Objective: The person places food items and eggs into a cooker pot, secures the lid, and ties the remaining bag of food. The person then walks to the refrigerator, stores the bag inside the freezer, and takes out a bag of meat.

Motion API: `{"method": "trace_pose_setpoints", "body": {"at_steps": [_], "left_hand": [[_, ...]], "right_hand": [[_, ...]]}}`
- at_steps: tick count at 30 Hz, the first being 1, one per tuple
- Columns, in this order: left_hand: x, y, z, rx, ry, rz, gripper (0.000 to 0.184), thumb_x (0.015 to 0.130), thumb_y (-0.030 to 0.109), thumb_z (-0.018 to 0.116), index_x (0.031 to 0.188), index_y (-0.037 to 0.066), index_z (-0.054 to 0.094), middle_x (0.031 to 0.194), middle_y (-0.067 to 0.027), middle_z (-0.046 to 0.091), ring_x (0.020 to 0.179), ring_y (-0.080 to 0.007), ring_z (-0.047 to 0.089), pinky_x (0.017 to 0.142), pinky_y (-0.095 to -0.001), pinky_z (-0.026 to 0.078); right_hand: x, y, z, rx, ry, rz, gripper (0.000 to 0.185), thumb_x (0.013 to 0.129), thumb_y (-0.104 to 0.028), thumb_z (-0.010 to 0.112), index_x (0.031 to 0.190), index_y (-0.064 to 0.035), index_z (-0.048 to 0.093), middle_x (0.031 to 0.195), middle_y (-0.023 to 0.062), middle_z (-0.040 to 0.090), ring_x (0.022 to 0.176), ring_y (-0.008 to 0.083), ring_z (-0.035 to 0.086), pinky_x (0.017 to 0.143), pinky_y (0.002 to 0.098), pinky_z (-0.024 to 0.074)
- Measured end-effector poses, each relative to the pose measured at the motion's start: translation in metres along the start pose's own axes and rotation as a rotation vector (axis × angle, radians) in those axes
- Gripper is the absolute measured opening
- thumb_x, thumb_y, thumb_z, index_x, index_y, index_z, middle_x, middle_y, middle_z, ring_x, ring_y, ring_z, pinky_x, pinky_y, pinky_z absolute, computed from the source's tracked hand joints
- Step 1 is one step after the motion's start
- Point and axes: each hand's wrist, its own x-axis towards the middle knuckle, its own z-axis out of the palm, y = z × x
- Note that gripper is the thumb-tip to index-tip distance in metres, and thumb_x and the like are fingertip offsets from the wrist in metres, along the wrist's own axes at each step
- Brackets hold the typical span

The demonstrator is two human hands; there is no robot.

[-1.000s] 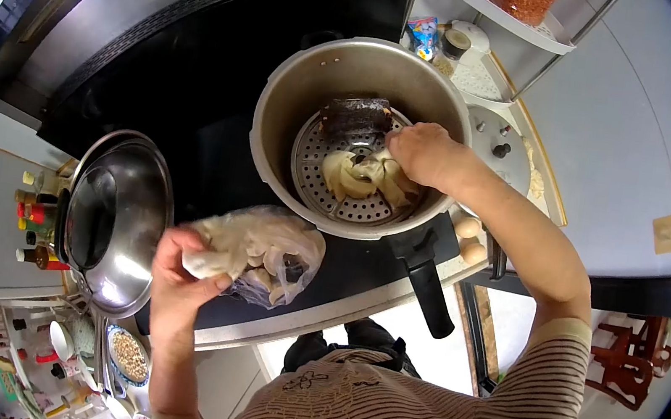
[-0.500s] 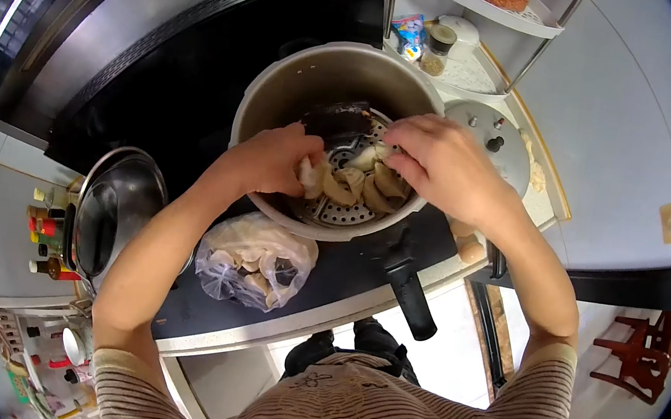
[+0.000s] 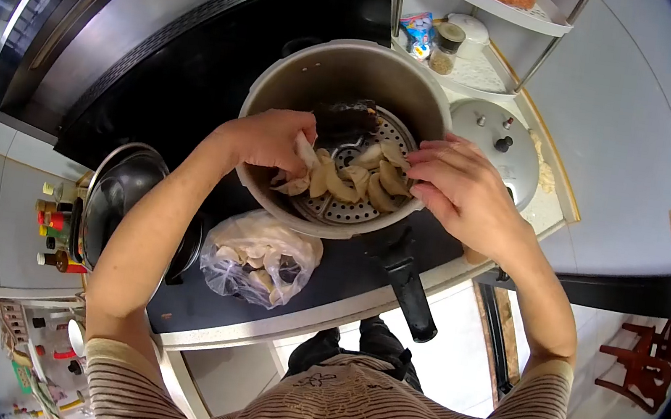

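Inside a deep pressure cooker pot (image 3: 270, 95), pale dumplings (image 3: 354, 180) lie on a perforated metal steamer rack (image 3: 397, 130). My left hand (image 3: 268, 140) reaches over the pot's left side, thumb and fingers closed on a whitish dumpling (image 3: 306, 151). Another dumpling (image 3: 292, 184) rests just under those fingers. At the right rim, my right hand (image 3: 461, 188) has its fingers loosely bent and the thumb apart, with no dumpling visible in it. Its fingertips are beside the rightmost dumplings; contact is unclear. A dark object (image 3: 347, 118) lies at the back of the pot.
A clear plastic bag (image 3: 261, 259) of dumplings lies in front of the pot. The black pot handle (image 3: 411, 291) points toward me. The cooker lid (image 3: 492, 150) is at the right, a dark pan (image 3: 126, 190) at the left. A corner shelf (image 3: 488, 77) holds jars.
My right hand has drawn back rightward from the dumplings to the rim. My left hand has lifted slightly, with a dumpling in its fingers. The view has shifted a little.
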Motion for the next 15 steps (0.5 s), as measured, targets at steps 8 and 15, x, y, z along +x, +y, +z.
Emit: {"method": "trace_pose_setpoints", "body": {"at_steps": [8, 15], "left_hand": [[-0.014, 0.006, -0.008, -0.181, 0.015, 0.069, 0.041, 0.063, 0.02, 0.076, 0.095, 0.004, 0.055, 0.089, -0.0072, 0.059, 0.083, -0.0164, 0.056, 0.074, -0.0279, 0.045], [-0.002, 0.014, 0.035, 0.007, -0.128, 0.121, 0.036, 0.065, 0.018, 0.076, 0.096, 0.005, 0.061, 0.092, -0.0092, 0.061, 0.088, -0.0177, 0.059, 0.076, -0.0297, 0.046]], "right_hand": [[-0.006, -0.004, -0.004, 0.039, 0.079, 0.007, 0.015, 0.074, -0.006, 0.067, 0.088, -0.0014, 0.064, 0.097, 0.0109, 0.065, 0.098, 0.0291, 0.059, 0.092, 0.0408, 0.0433], [0.034, -0.008, 0.008, -0.112, -0.252, 0.039, 0.011, 0.077, -0.012, 0.061, 0.084, -0.0044, 0.064, 0.083, 0.0111, 0.063, 0.088, 0.0279, 0.059, 0.082, 0.0391, 0.0427]]}}
